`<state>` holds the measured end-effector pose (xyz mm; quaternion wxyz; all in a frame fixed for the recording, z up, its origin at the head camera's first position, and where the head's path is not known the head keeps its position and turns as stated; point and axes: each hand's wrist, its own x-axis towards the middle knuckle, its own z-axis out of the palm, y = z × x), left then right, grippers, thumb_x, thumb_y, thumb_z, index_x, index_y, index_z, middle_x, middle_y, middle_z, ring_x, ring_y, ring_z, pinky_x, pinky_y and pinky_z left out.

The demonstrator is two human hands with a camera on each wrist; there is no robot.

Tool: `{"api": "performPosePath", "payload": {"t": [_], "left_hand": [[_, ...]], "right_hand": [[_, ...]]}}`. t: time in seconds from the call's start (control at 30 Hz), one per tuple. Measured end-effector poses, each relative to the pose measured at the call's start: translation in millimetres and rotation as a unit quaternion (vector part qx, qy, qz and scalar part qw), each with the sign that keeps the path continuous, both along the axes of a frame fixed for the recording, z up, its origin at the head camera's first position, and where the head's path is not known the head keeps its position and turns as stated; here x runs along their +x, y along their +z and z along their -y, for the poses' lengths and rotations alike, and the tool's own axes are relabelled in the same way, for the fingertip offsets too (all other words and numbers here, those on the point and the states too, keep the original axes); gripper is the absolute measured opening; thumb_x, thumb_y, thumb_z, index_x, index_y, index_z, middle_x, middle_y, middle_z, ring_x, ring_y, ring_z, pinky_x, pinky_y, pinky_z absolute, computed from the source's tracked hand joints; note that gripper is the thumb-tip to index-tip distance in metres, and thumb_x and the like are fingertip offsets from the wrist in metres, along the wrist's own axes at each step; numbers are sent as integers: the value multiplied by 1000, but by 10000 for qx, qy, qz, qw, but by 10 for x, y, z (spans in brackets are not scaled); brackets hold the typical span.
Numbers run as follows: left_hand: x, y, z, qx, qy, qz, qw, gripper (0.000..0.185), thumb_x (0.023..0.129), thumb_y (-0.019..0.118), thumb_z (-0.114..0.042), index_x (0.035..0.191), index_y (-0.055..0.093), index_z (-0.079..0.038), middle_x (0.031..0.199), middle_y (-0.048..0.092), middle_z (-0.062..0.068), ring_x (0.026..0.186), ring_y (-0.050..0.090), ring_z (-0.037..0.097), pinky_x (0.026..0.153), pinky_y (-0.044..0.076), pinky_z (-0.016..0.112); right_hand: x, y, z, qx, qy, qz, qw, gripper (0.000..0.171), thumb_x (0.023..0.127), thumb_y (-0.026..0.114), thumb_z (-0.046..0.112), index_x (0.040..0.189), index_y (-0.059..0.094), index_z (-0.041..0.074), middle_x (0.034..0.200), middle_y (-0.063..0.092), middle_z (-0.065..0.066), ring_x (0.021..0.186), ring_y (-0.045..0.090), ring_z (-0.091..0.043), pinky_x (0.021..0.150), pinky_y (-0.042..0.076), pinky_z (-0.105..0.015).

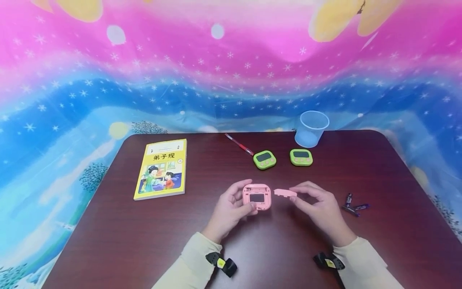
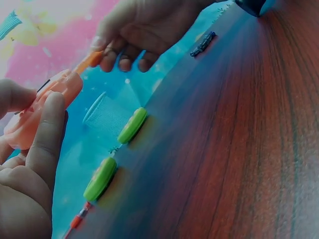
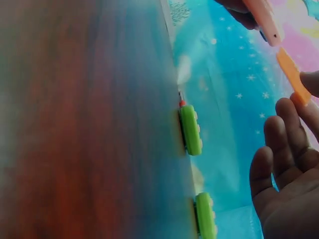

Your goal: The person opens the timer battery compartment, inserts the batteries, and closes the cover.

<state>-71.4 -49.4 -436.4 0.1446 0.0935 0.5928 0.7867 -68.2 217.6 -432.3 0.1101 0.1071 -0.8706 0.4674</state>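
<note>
My left hand (image 1: pixel 229 206) holds a pink digital timer (image 1: pixel 266 204) over the middle of the table, thumb on its near face and fingers behind. An open slot shows along its top edge, and a dark rectangle sits in its middle. To its right, my right hand (image 1: pixel 319 204) pinches a thin pink cover (image 1: pixel 285 193) between thumb and index finger. A small gap separates cover and timer. In the right wrist view the cover (image 3: pixel 289 72) looks orange, and that hand's other fingers are loosely bent. Small dark batteries (image 1: pixel 349 199) lie right of my right hand.
Two green timers (image 1: pixel 265 160) (image 1: pixel 301 157) lie beyond my hands, with a red pen (image 1: pixel 240 144) touching the left one. A clear plastic cup (image 1: pixel 312 129) stands at the back right. A yellow book (image 1: pixel 161 168) lies at the left. A patterned cloth (image 1: pixel 231 72) hangs behind the table.
</note>
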Motion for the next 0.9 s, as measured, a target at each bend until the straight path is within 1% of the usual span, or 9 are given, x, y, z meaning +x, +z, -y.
{"api": "performPosePath", "payload": {"t": [0.1, 0.2, 0.27, 0.33, 0.43, 0.53, 0.6, 0.8, 0.9], "left_hand": [[-3, -6, 1, 3, -54, -12, 10000, 69, 86, 66, 13, 148, 46, -10, 126, 62, 25, 92, 70, 17, 67, 62, 27], [-4, -3, 7, -108, -74, -78, 9999, 70, 86, 66, 12, 149, 44, -10, 126, 60, 30, 89, 70, 16, 63, 60, 25], [-3, 2, 13, -124, -92, -107, 9998, 70, 87, 65, 12, 150, 44, -10, 126, 59, 33, 88, 70, 15, 65, 61, 25], [-3, 4, 16, -156, -106, -129, 9997, 69, 87, 64, 13, 150, 44, -10, 127, 58, 34, 87, 70, 14, 68, 62, 26], [-7, 3, 18, -112, -156, -64, 9998, 70, 88, 64, 13, 150, 44, -11, 127, 60, 30, 88, 71, 16, 72, 63, 30], [-11, -3, 19, -52, -221, 32, 9997, 71, 89, 64, 13, 151, 43, -13, 128, 62, 24, 90, 71, 18, 71, 64, 35], [-14, -9, 22, -10, -265, 84, 9996, 71, 90, 64, 12, 152, 43, -14, 129, 62, 22, 91, 72, 19, 70, 64, 38], [-22, -18, 38, -32, -221, 71, 9997, 70, 90, 63, 12, 152, 42, -14, 129, 62, 21, 90, 71, 19, 68, 64, 38], [-23, -27, 45, -67, -189, 96, 9998, 69, 90, 63, 12, 151, 43, -13, 128, 63, 21, 90, 72, 18, 67, 64, 38]], "right_hand": [[0, -56, -65, -101, 97, 199, 9997, 19, 87, 81, 19, 105, 78, 24, 100, 70, 10, 92, 62, -7, 75, 54, -18], [-16, -111, -122, -167, 204, 499, 9984, 20, 87, 81, 22, 107, 78, 26, 102, 70, 10, 93, 62, -8, 77, 53, -17], [-30, -150, -154, -172, 264, 693, 9971, 20, 88, 80, 24, 107, 78, 26, 103, 71, 10, 93, 63, -9, 78, 52, -17], [-46, -193, -183, -169, 332, 785, 9962, 20, 87, 80, 26, 107, 78, 25, 102, 71, 9, 92, 63, -9, 79, 51, -17], [-66, -243, -220, -107, 440, 786, 9959, 20, 87, 81, 25, 106, 79, 21, 98, 72, 7, 89, 64, -10, 77, 50, -17], [-86, -260, -248, 136, 529, 750, 9957, 20, 85, 83, 22, 105, 80, 19, 95, 72, 8, 87, 63, -9, 75, 49, -17], [-95, -254, -259, 391, 576, 782, 9945, 21, 84, 84, 21, 104, 80, 20, 94, 71, 10, 87, 63, -8, 75, 49, -18], [-125, -240, -265, 1233, 688, 976, 9852, 20, 84, 83, 25, 104, 80, 22, 89, 67, 15, 84, 60, -7, 74, 50, -24], [-143, -240, -266, 1418, 714, 1091, 9813, 18, 84, 82, 26, 102, 80, 22, 83, 64, 15, 78, 57, -7, 69, 49, -25]]}}
